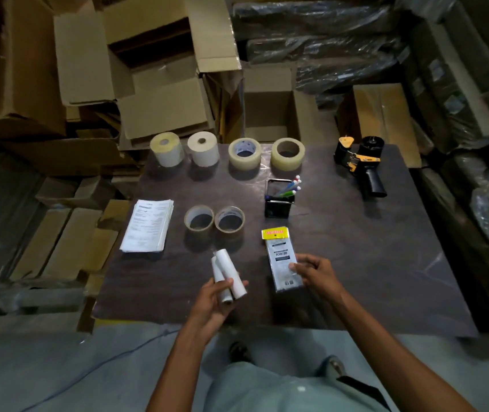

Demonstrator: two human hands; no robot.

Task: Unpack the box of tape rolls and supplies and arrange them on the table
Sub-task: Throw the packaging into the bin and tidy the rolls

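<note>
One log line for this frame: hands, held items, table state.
left hand: holds two white paper rolls | right hand: pinches silver packet on table | tape rolls, papers, pen holder, dispenser laid out

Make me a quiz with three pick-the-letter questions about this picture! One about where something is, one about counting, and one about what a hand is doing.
1. Where is the tape dispenser?
A. far right part of the table
B. beside the stack of papers
C. on the floor

2. How many rolls stand in the far row on the table?
A. two
B. four
C. six

3. What is the left hand doing?
A. lying flat on the table
B. gripping two small white rolls
C. holding a pen

Answers:
1. A, the black and yellow dispenser sits alone at the far right, well away from the papers.
2. B, two white rolls and two clear tape rolls line the far edge.
3. B, its fingers curl round the small white rolls, while the right hand holds a packet.
</note>
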